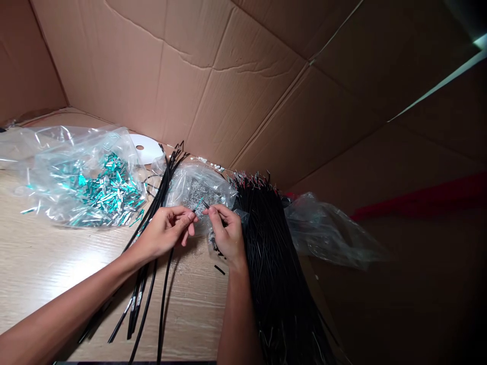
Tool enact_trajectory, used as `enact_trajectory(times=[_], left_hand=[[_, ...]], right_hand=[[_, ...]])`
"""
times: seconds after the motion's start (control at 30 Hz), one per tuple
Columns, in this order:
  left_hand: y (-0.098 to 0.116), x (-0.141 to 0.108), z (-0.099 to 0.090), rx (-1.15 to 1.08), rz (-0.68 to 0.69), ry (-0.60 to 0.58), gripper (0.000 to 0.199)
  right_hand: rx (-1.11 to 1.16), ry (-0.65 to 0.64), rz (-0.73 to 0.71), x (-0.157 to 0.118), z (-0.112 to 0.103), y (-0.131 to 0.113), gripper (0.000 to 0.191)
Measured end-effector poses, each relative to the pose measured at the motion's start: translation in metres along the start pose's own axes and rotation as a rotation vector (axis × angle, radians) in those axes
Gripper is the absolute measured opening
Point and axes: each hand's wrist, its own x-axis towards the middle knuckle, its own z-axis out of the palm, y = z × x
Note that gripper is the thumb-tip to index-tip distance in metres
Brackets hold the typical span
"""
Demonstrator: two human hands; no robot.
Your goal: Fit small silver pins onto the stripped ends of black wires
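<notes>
My left hand point(171, 230) is closed in a pinch on the end of a black cable point(164, 299), whose length hangs below the hand across the table. A thin teal piece point(198, 204) sticks up from the fingertips. Close beside it, my right hand point(227, 235) is closed with thumb and forefinger together. A small dark pointed thing point(206, 205) shows at its fingertips, too small to name. Behind both hands lies a clear bag point(182, 185) of fine silvery bits. More black cables point(152, 215) lie in a loose bunch by the left wrist.
A large clear bag point(53, 197) of teal strips lies at the left, near a white disc point(150, 149). Right of my hands is a thick bundle of black cables point(270, 253) with stripped ends. Cardboard walls point(182, 81) enclose the wooden table point(45, 274). Another plastic bag point(331, 233) hangs at right.
</notes>
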Motion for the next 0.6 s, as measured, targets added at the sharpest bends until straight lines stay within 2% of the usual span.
enact_trajectory(times=[0.17, 0.27, 0.33, 0.4, 0.53, 0.6], left_hand=[[0.001, -0.001, 0.000, 0.106, 0.032, 0.032, 0.044], [-0.002, -0.002, -0.001, 0.186, 0.053, 0.060, 0.044], [-0.003, -0.003, -0.003, 0.149, 0.043, 0.041, 0.042], [-0.001, -0.003, -0.006, -0.035, -0.024, -0.047, 0.039], [0.007, -0.009, -0.011, -0.593, -0.301, -0.352, 0.027], [0.010, -0.012, -0.011, -0.685, -0.367, -0.446, 0.025]], right_hand=[[-0.046, -0.091, -0.027, -0.001, 0.003, 0.004, 0.021], [-0.069, -0.092, -0.040, 0.000, 0.006, 0.004, 0.021], [-0.070, -0.095, -0.046, 0.000, 0.006, 0.005, 0.022], [-0.032, -0.112, -0.037, 0.001, 0.004, 0.006, 0.025], [0.200, -0.251, 0.058, 0.000, -0.001, 0.015, 0.037], [0.320, -0.336, 0.097, 0.000, -0.003, 0.020, 0.042]])
